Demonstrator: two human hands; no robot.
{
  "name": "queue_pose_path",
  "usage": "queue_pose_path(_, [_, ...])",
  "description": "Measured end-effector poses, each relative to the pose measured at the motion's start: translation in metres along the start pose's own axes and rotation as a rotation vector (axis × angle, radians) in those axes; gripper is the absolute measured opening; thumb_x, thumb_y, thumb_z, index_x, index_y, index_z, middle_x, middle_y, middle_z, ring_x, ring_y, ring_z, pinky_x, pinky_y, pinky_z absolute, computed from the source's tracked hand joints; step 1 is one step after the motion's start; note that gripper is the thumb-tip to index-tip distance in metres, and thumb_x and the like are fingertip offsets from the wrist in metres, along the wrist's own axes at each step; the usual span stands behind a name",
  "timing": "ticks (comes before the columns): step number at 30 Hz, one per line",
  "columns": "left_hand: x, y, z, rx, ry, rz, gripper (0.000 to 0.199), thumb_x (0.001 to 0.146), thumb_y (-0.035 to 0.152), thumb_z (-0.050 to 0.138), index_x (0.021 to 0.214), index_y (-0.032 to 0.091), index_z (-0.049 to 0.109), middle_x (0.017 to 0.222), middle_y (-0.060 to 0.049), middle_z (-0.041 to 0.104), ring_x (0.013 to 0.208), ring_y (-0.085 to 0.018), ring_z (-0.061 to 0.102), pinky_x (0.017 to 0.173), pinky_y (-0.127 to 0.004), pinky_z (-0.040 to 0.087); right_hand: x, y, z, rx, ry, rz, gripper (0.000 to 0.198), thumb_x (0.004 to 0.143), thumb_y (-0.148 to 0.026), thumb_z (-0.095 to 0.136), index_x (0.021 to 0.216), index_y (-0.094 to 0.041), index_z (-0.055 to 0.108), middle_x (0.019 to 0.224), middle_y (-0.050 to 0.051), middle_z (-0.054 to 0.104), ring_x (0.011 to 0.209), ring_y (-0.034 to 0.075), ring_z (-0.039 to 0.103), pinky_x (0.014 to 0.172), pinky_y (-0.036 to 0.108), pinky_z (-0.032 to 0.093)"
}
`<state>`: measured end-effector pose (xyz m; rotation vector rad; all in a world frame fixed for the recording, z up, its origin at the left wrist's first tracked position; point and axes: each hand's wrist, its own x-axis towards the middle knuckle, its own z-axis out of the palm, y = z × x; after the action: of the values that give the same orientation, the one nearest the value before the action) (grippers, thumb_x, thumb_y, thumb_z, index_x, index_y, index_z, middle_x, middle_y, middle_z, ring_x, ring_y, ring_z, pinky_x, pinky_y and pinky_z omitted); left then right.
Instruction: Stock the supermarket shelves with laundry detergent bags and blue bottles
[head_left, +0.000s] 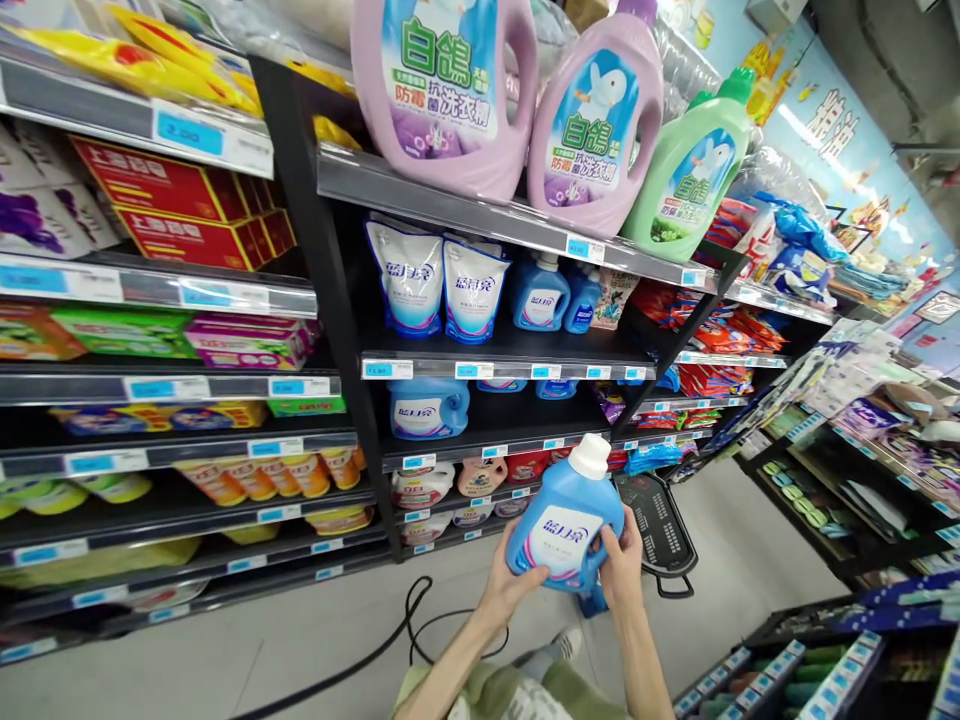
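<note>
A blue laundry detergent bottle (pixel 559 530) with a white cap and white label is held up in front of my body. My left hand (pixel 516 575) supports its left side and lower edge, the thumb lying across the front. On the other side my right hand (pixel 621 550) grips the bottle's handle. The cap leans a little to the right. Beyond it on the lower shelf sits a similar blue detergent bottle (pixel 427 408). One shelf higher stand white-and-blue refill pouches (pixel 474 290) and a blue bottle with a white label (pixel 540 292).
Large pink detergent jugs (pixel 450 90) and a green jug (pixel 690 170) line the top shelf. On the floor lies a black basket (pixel 656 520) with a handle, right of the held bottle. A black cable (pixel 360 655) curls across the floor. Another shelf unit (pixel 840 500) stands at right.
</note>
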<state>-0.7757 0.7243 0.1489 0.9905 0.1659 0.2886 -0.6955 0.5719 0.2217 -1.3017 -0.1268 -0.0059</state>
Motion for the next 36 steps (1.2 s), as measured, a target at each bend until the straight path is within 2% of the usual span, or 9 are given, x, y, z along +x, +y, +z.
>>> queue_pose_path(2, [0.001,0.003,-0.001,0.0,0.021,0.024,0.091,0.06,0.053,0.095,0.133,0.023,0.051,0.124,-0.013,0.072,0.118,-0.038,0.07,0.098,-0.048,0.059,0.0,0.004,0.005,-0.047,0.041,-0.038,0.045,0.075,-0.055,0.087,0.091,-0.022,0.061,0.062,-0.008,0.052,0.053,0.011,0.047,0.053,0.022,0.04])
queue_pose_path(5, [0.002,0.004,-0.005,-0.016,0.018,0.025,0.089,0.065,0.05,0.094,0.136,0.022,0.048,0.128,-0.013,0.07,0.116,-0.034,0.07,0.098,-0.045,0.058,-0.006,0.007,0.013,-0.086,0.099,-0.043,0.056,0.073,-0.068,0.083,0.073,-0.022,0.053,0.056,-0.008,0.048,0.051,0.01,0.041,0.051,0.022,0.036])
queue_pose_path(8, [0.0,0.003,-0.011,-0.021,-0.001,0.005,0.086,0.07,0.057,0.089,0.138,0.024,0.047,0.131,-0.013,0.068,0.12,-0.032,0.068,0.102,-0.045,0.056,-0.014,0.004,0.018,-0.058,0.118,-0.001,0.064,0.071,-0.075,0.081,0.065,-0.023,0.045,0.051,-0.009,0.043,0.048,0.009,0.036,0.049,0.022,0.033])
queue_pose_path(17, [-0.016,-0.007,-0.013,-0.001,-0.049,0.052,0.095,0.078,0.069,0.078,0.154,0.029,0.038,0.143,-0.014,0.062,0.13,-0.032,0.063,0.11,-0.048,0.052,-0.024,-0.007,0.012,0.016,0.043,0.017,0.072,0.063,-0.083,0.081,0.063,-0.025,0.038,0.047,-0.011,0.036,0.044,0.008,0.031,0.045,0.023,0.031])
queue_pose_path(20, [-0.017,-0.005,-0.006,0.065,-0.085,0.129,0.109,0.07,0.065,0.087,0.158,0.027,0.034,0.148,-0.017,0.057,0.137,-0.035,0.058,0.112,-0.049,0.051,-0.024,-0.012,0.01,0.052,0.029,0.014,0.073,0.065,-0.083,0.081,0.062,-0.025,0.037,0.047,-0.01,0.034,0.045,0.008,0.029,0.046,0.023,0.032])
queue_pose_path(24, [-0.016,-0.001,0.005,0.188,-0.16,0.252,0.131,0.062,0.06,0.095,0.163,0.025,0.021,0.158,-0.023,0.043,0.145,-0.038,0.05,0.111,-0.051,0.053,-0.022,-0.018,0.006,0.087,0.045,-0.001,0.077,0.064,-0.087,0.078,0.063,-0.025,0.031,0.048,-0.011,0.028,0.045,0.008,0.027,0.045,0.023,0.031])
queue_pose_path(29, [-0.016,-0.002,0.014,0.309,-0.105,0.313,0.129,0.066,0.056,0.094,0.164,0.026,0.017,0.163,-0.024,0.035,0.145,-0.039,0.049,0.109,-0.05,0.054,-0.021,-0.021,-0.003,0.111,0.097,-0.026,0.077,0.063,-0.087,0.078,0.066,-0.025,0.032,0.05,-0.012,0.025,0.045,0.008,0.027,0.046,0.023,0.034])
queue_pose_path(32, [-0.008,-0.006,0.018,0.491,-0.002,0.461,0.113,0.073,0.055,0.089,0.161,0.023,0.026,0.16,-0.023,0.038,0.147,-0.04,0.046,0.115,-0.054,0.048,-0.022,-0.023,-0.005,0.098,0.061,-0.056,0.072,0.067,-0.083,0.079,0.067,-0.025,0.036,0.052,-0.011,0.027,0.047,0.009,0.031,0.05,0.024,0.038])
queue_pose_path(36, [0.012,-0.011,0.022,0.76,0.154,0.81,0.092,0.076,0.051,0.087,0.151,0.023,0.043,0.159,-0.023,0.037,0.152,-0.042,0.038,0.121,-0.064,0.036,-0.028,-0.026,0.006,0.11,0.025,-0.105,0.063,0.071,-0.078,0.08,0.071,-0.025,0.046,0.056,-0.009,0.035,0.052,0.011,0.038,0.055,0.026,0.042])
